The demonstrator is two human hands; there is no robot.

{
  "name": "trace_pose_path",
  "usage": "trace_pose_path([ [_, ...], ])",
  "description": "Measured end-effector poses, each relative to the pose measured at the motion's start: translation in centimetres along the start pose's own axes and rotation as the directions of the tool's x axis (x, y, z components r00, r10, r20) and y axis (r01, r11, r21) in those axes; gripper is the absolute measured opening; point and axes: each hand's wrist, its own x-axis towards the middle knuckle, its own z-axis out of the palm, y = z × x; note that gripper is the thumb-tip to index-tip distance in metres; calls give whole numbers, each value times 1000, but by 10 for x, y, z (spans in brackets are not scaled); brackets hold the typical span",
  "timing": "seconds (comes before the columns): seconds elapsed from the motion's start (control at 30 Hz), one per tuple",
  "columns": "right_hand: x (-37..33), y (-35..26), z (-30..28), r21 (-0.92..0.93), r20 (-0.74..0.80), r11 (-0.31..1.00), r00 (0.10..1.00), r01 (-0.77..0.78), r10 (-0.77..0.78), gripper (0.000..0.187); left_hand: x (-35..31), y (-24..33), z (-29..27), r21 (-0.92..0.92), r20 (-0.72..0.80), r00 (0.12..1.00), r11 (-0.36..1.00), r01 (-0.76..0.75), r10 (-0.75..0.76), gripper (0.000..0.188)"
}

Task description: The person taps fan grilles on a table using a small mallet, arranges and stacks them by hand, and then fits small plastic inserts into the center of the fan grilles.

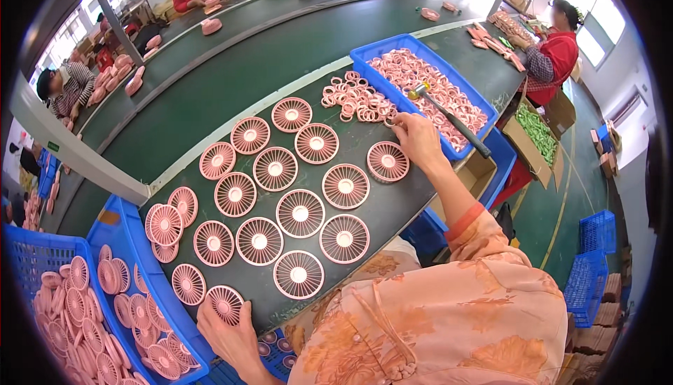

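Observation:
My left hand (230, 336) is closed on the rim of a round pink fan grille (226, 304) at the table's near left corner. My right hand (420, 141) reaches to the edge of a loose heap of small pink rings (354, 96), its thumb and fingertips pinched on one ring (390, 120). Just below that hand lies another pink grille (388, 161), which looks stacked on a second. Between my hands several more grilles (300, 213) lie flat in rough rows, each with thin spokes and a pale hub. A few overlap at the far left (166, 225).
A blue tray (362, 54) full of pink rings stands beyond my right hand, a hammer (452, 118) resting across it. Blue crates (120, 210) of grilles flank the left table end. Behind runs a green conveyor belt (280, 55). Co-workers (557, 48) sit along it.

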Motion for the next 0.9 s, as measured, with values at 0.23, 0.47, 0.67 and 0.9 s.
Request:
trace_pose_path([
  [0.23, 17, 9, 20, -1, 84, 999, 995, -46, 46, 18, 0, 2, -2, -44, 50, 997, 998, 52, -50, 86],
  [0.47, -1, -14, 0, 796, 424, 402, 890, -453, 165, 19, -6, 13, -14, -132, 80, 994, 987, 90, -80, 69],
  [0.67, -61, -93, -7, 838, 546, 156, 798, -523, -254, 10, 4, 3, -8, -586, 116, 993, 807, 67, 2, 16],
  [0.9, -120, -174, -11, 823, 517, 109, 657, -557, -548, 36, 0, 42, 23, -950, 249, 966, 176, 258, -76, 13],
])
